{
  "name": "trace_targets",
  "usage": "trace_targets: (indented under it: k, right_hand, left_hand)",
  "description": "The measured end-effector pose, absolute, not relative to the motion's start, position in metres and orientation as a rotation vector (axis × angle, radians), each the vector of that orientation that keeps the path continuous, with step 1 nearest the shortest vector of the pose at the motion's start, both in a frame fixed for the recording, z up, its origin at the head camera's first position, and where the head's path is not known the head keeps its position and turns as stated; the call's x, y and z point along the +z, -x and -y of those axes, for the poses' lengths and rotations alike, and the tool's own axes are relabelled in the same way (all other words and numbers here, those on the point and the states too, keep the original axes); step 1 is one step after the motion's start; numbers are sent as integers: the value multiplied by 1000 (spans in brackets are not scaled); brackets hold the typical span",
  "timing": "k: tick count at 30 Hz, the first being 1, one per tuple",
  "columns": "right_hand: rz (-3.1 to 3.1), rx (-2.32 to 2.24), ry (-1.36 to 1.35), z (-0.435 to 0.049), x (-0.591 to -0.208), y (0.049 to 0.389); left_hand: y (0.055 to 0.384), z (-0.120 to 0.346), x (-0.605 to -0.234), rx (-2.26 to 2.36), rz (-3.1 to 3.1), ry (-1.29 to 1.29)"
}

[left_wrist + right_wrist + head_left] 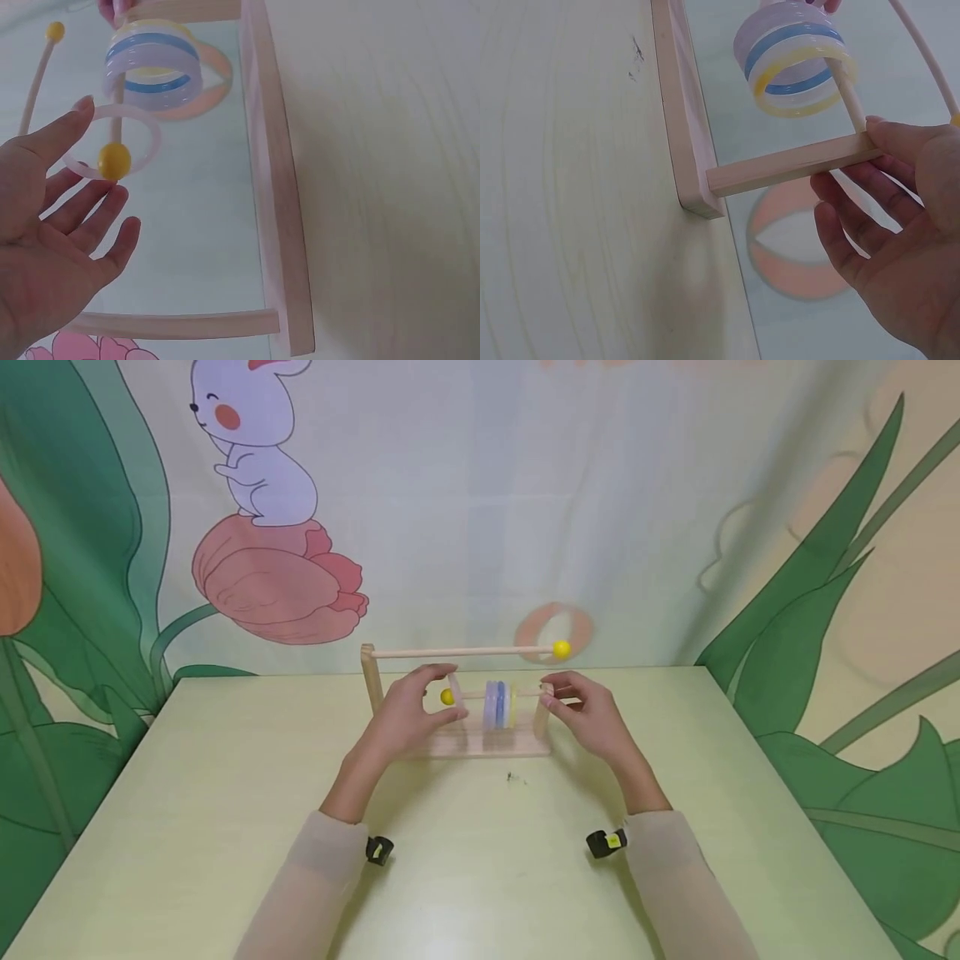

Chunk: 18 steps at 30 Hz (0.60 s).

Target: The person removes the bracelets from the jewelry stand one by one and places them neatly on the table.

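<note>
A wooden stand [487, 747] with two dowels is set near the table's far edge. My left hand [405, 708] pinches a pale pink ring [155, 142] between thumb and fingers. That ring surrounds the lower dowel close to its yellow ball end [114, 161]. Farther along the same dowel hang several rings, among them a blue ring [500, 706] and a yellow ring [802, 112]. My right hand [591, 714] grips the top of the short right post [787, 165], where the lower dowel joins it.
Above runs the upper dowel [465, 652], fixed to the taller left post [371, 681] and ending in another yellow ball [562, 650]. Small dark marks [510, 777] lie on the table [480, 877] before the stand. Behind hangs a printed curtain [450, 527].
</note>
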State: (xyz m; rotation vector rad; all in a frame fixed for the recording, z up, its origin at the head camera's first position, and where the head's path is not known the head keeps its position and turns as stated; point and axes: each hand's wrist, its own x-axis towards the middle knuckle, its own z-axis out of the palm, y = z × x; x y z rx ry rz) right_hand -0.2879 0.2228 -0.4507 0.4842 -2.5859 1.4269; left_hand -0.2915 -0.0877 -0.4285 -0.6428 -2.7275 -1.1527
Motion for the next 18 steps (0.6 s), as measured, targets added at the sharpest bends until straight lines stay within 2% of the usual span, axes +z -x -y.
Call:
trace_targets:
  k: [18]
  right_hand:
    - [2595,1412,-473,-224,-453,291]
  left_hand:
    - [285,108,-429,-1055,2696,806]
